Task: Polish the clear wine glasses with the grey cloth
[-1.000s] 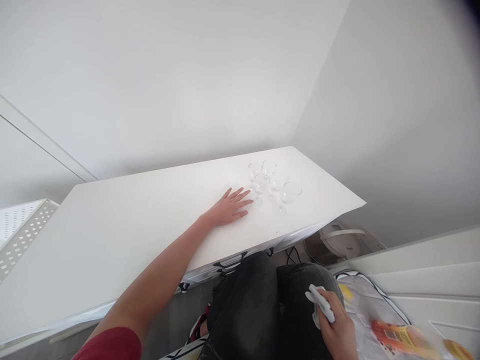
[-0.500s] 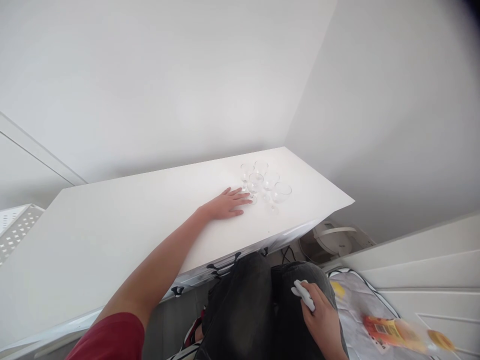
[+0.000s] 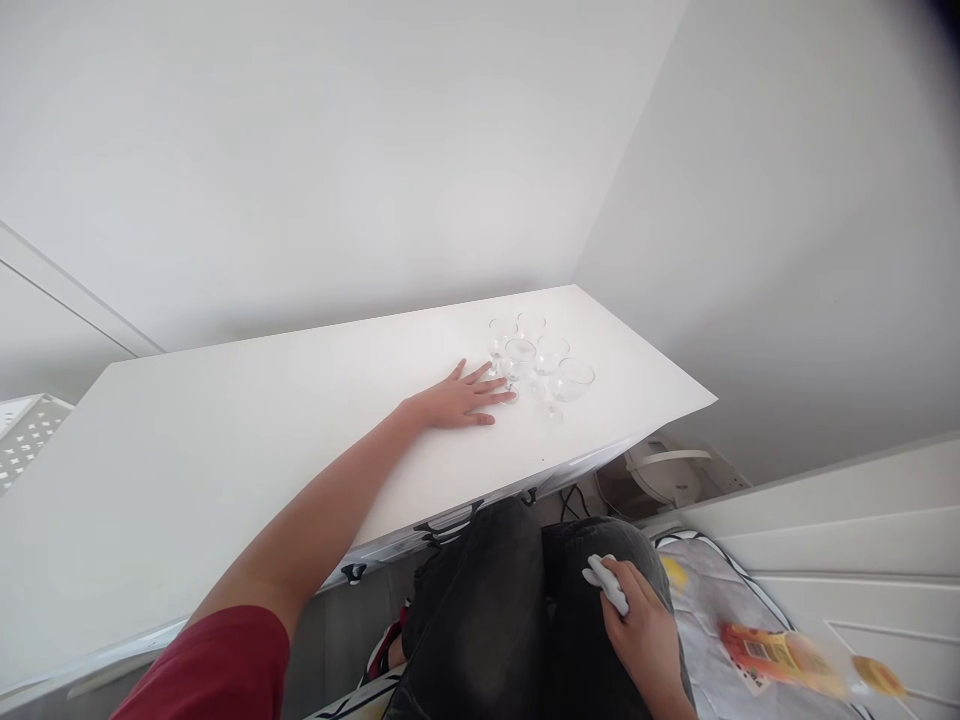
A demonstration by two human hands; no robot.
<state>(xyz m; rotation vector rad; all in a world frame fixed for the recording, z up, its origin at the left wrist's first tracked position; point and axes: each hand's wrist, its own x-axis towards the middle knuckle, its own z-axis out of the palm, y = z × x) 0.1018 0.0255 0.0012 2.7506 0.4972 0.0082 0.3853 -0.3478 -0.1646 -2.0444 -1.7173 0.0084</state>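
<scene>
My left hand [image 3: 465,396] lies palm down with fingers spread on the white tabletop [image 3: 300,430]. Its fingertips reach the foot of the nearest stemmed glass [image 3: 520,352]; whether they touch it I cannot tell. Several clear stemmed glasses stand in a close cluster there, among them a wide-bowled glass [image 3: 576,378] on the right. Low over my right thigh, my right hand [image 3: 643,630] is closed around a small white object [image 3: 607,585]. It looks like a crumpled cloth or tissue, partly hidden by the fingers.
Dark drawer handles [image 3: 354,573] line the front of the cabinet under the top. A plastic bottle with orange label and yellow cap [image 3: 881,676] lies on a grey cover at lower right. A round white appliance [image 3: 667,470] and cables sit on the floor near the wall.
The view has shifted slightly, so the glasses appear a little further right. My left hand's fingers are spread slightly wider. My right hand keeps its grip on the white object.
</scene>
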